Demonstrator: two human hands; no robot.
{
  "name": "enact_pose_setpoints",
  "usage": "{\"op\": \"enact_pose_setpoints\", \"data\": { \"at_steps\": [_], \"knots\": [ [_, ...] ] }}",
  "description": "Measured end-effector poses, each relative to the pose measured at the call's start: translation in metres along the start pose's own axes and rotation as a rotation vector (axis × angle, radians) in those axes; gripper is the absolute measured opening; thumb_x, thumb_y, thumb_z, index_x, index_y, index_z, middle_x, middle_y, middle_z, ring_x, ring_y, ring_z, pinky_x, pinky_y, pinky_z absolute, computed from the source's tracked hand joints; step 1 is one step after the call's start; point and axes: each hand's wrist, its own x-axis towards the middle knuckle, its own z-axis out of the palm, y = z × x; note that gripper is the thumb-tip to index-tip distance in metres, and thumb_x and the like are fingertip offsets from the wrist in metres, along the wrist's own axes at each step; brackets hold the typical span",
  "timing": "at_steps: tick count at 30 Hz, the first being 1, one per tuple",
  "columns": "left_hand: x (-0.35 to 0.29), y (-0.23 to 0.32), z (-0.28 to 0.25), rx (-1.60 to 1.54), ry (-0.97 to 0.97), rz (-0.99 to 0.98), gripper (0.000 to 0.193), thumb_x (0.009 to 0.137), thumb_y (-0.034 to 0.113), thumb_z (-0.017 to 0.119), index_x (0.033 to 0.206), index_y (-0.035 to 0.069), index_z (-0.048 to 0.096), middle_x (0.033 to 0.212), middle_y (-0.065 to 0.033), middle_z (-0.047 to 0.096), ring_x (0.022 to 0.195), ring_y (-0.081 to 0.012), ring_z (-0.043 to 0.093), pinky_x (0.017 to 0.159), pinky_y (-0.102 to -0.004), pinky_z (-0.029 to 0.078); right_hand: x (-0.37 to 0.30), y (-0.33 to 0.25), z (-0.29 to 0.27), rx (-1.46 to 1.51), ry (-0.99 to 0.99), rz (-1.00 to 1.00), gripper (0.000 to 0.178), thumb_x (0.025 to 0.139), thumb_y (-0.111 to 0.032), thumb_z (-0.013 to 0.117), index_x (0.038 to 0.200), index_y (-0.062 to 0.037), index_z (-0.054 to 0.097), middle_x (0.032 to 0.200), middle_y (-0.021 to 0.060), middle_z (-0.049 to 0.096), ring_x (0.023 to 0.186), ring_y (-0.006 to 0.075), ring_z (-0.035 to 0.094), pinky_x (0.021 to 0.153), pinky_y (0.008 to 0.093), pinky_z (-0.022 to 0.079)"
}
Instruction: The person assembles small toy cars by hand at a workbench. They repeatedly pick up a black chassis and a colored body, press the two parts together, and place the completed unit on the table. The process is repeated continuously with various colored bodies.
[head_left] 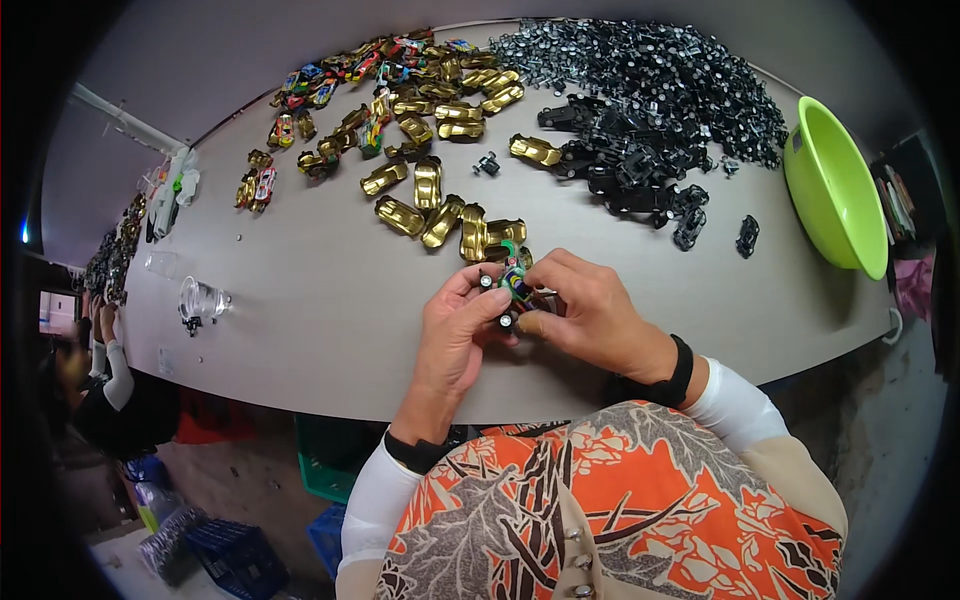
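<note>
Both hands are meeting over the near edge of the surface (320,350), closed around one small toy car (517,286) with green, blue and yellow on it. The left hand (462,312) is gripping it between thumb and fingers, while the right hand (592,305) is pinching it from the other side. Two white-hubbed wheels are showing along the car's left side, one farther out and one nearer the wearer, so its long axis seems to be running roughly away from the body; I cannot tell which end is the nose. A curved green piece is sticking up at the far end.

Just beyond, at least six gold car bodies (427,184) are lying in a loose cluster at differing angles. One more gold car (535,150) is resting beside a pile of black car chassis (640,170), and one black chassis (747,235) is sitting apart to the right. Behind, a heap of tiny wheel parts (670,75), too many to count, is spreading out, with multicoloured cars (365,66) massing farther left. One lime-green bowl (838,190) is leaning on its side at the right; two clear cups (205,298) are occupying the left. Farther left, a co-worker's hands (104,320) are reaching over the surface.
</note>
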Motion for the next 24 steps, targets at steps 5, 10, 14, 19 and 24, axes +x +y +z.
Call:
{"op": "enact_pose_setpoints", "data": {
  "at_steps": [5, 10, 14, 19, 24],
  "knots": [
    [-0.004, -0.001, -0.002, -0.162, -0.154, -0.062, 0.044, 0.084, 0.007, 0.058, 0.125, 0.000, 0.044, 0.101, -0.0109, 0.059, 0.088, -0.0185, 0.061, 0.073, -0.0405, 0.057, 0.000, 0.013, -0.003, 0.211, -0.090, 0.182, 0.026, 0.069, -0.005, 0.068, 0.092, -0.0024, 0.056, 0.079, 0.0098, 0.061, 0.069, 0.0201, 0.060, 0.061, 0.0299, 0.047],
    [-0.010, -0.006, -0.011, -0.232, -0.202, -0.044, 0.049, 0.082, 0.008, 0.062, 0.127, 0.002, 0.043, 0.103, -0.0115, 0.057, 0.093, -0.0228, 0.060, 0.074, -0.0440, 0.057, 0.000, 0.023, -0.002, 0.584, -0.185, 0.306, 0.027, 0.074, -0.003, 0.065, 0.098, -0.0017, 0.053, 0.085, 0.0037, 0.061, 0.078, 0.0078, 0.055, 0.068, 0.0230, 0.046],
    [-0.012, -0.005, -0.011, -0.195, -0.135, 0.031, 0.049, 0.079, 0.003, 0.063, 0.125, 0.003, 0.046, 0.104, -0.0118, 0.057, 0.095, -0.0245, 0.060, 0.072, -0.0429, 0.058, 0.000, 0.015, -0.020, 0.704, -0.107, 0.398, 0.033, 0.076, -0.003, 0.065, 0.106, -0.0029, 0.050, 0.093, 0.0030, 0.057, 0.080, 0.0068, 0.054, 0.066, 0.0207, 0.045],
    [-0.015, -0.002, 0.001, -0.166, -0.069, 0.083, 0.046, 0.078, 0.000, 0.063, 0.121, 0.002, 0.048, 0.104, -0.0118, 0.058, 0.094, -0.0244, 0.061, 0.071, -0.0405, 0.059, -0.013, 0.000, -0.008, 0.790, -0.108, 0.333, 0.033, 0.078, -0.004, 0.065, 0.108, -0.0026, 0.050, 0.096, 0.0029, 0.059, 0.083, 0.0063, 0.055, 0.069, 0.0204, 0.046],
    [-0.014, -0.005, 0.003, -0.159, -0.095, 0.116, 0.045, 0.078, 0.000, 0.064, 0.120, 0.001, 0.049, 0.103, -0.0117, 0.059, 0.094, -0.0216, 0.061, 0.074, -0.0373, 0.058, -0.016, -0.010, 0.001, 0.639, 0.019, 0.225, 0.032, 0.078, -0.003, 0.062, 0.107, -0.0042, 0.050, 0.093, 0.0034, 0.062, 0.083, 0.0061, 0.056, 0.071, 0.0219, 0.047]
  ]
}}
